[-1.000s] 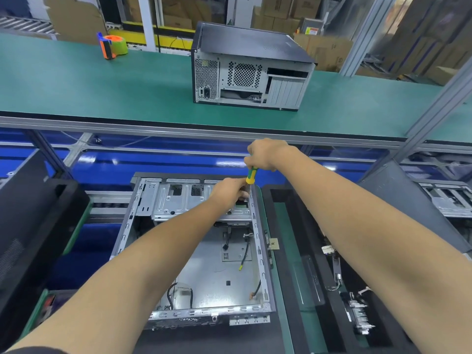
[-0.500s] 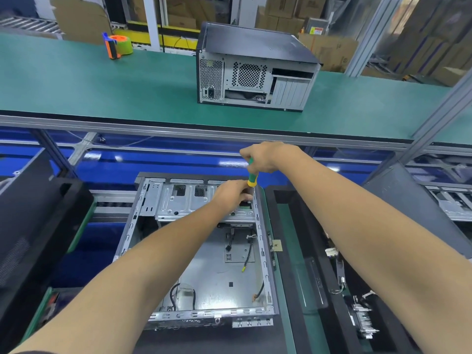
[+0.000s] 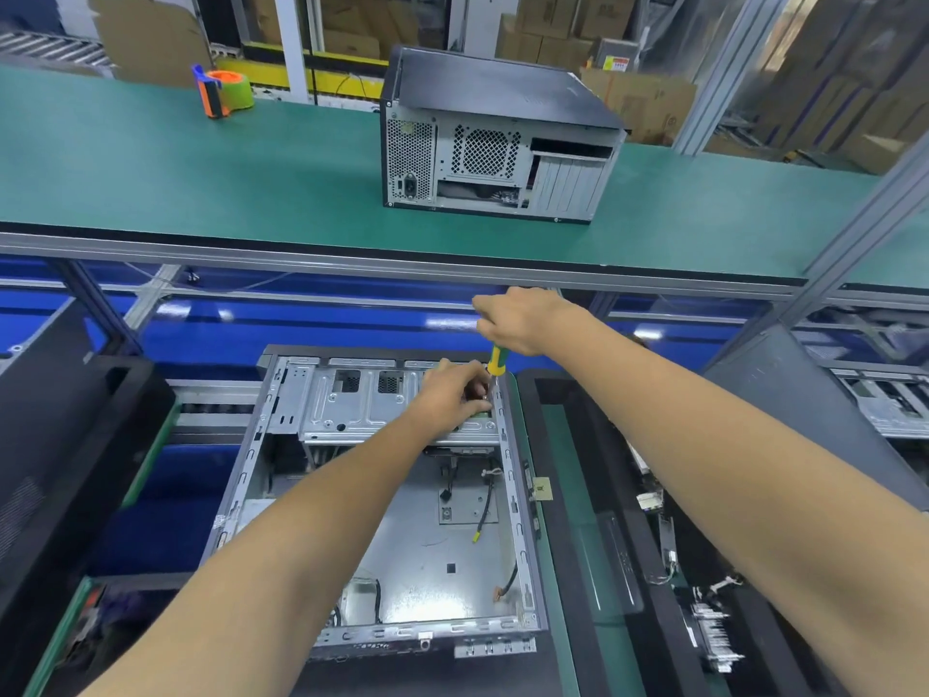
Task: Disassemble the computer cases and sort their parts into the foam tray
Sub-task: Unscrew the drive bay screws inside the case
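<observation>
— Where were you in the job at that point?

— I had the open case lying on its side in front of me, with the foam tray just to its right and a few small parts already in it. My right hand was wrapped round the screwdriver, holding it upright over the drive cage at the far right corner. My left hand was curled in at the tip, pinching at something small there; I couldn't tell from that angle whether it was a screw or the blade itself.

— What worried you?

— The tip slipping off the head and jabbing my left fingers, since they sat right beside it. Also a freed screw dropping among the loose cables on the case floor.
</observation>
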`<state>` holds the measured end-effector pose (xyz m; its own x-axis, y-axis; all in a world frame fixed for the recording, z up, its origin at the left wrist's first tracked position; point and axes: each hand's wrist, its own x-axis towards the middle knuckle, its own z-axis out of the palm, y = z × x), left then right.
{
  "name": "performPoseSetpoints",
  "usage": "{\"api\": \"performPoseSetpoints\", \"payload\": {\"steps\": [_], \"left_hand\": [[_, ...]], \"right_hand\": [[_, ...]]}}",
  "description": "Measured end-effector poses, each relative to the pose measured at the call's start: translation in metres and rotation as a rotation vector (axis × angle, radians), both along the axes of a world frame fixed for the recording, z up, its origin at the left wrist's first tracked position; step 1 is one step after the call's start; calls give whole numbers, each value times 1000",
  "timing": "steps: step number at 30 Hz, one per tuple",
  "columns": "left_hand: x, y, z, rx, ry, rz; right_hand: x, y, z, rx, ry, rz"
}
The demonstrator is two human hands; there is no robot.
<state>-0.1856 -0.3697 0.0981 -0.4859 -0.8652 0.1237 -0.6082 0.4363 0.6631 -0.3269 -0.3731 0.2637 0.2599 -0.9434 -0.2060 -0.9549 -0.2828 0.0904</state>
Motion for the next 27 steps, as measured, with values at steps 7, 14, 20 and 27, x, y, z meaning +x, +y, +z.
{"api": "performPoseSetpoints", "payload": {"steps": [7, 14, 20, 27], "left_hand": [[3, 2, -4, 9, 78, -6], [2, 4, -4, -27, 38, -11], [1, 2, -6, -98, -47, -7], [0, -1, -11, -114, -34, 8]], "right_hand": [[-3, -6, 8, 198, -226, 11], [-5, -8, 1, 144, -203, -12], [-5, -15, 4, 124, -18, -17], [-8, -13, 2, 178, -345, -98]]}}
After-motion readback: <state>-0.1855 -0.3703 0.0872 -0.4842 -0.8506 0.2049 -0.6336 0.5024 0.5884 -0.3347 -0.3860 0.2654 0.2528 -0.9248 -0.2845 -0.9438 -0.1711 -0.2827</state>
